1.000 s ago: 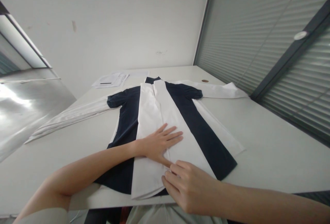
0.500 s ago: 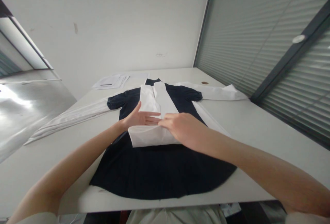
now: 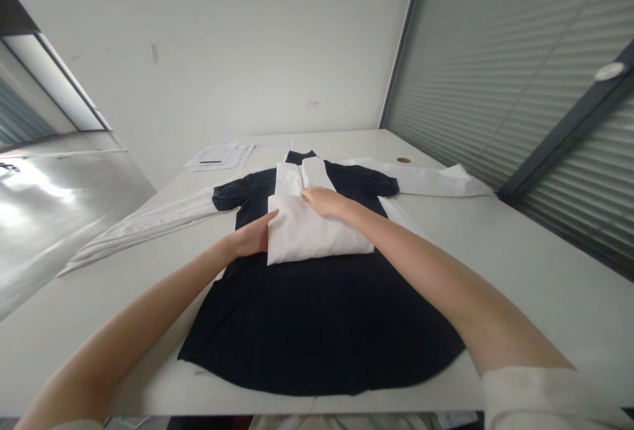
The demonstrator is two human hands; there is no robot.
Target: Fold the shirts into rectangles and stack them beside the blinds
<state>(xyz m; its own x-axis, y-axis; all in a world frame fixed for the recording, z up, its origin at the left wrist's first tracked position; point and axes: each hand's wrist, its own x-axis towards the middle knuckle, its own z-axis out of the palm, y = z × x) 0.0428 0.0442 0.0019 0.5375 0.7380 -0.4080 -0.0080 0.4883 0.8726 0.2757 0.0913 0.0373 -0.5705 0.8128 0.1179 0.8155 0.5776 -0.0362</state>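
folded white garment lies on the navy short-sleeved shirt, layers seemingly steadied by left hand at its side, finger closure unclear, and right hand, fingers narrowly pinching its far edge.

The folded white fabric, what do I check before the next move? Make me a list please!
1. Folded white fabric on the navy short-sleeved shirt: ok.
2. Right hand touching the fabric's upper part: ok.
3. Left hand at the fabric's left edge: ok.
4. Shirt's lower hem on the white table: ok.
5. White long sleeves folded in: not ok, stretched out to both sides.
6. Wrinkles under the fabric: cannot tell, hidden.
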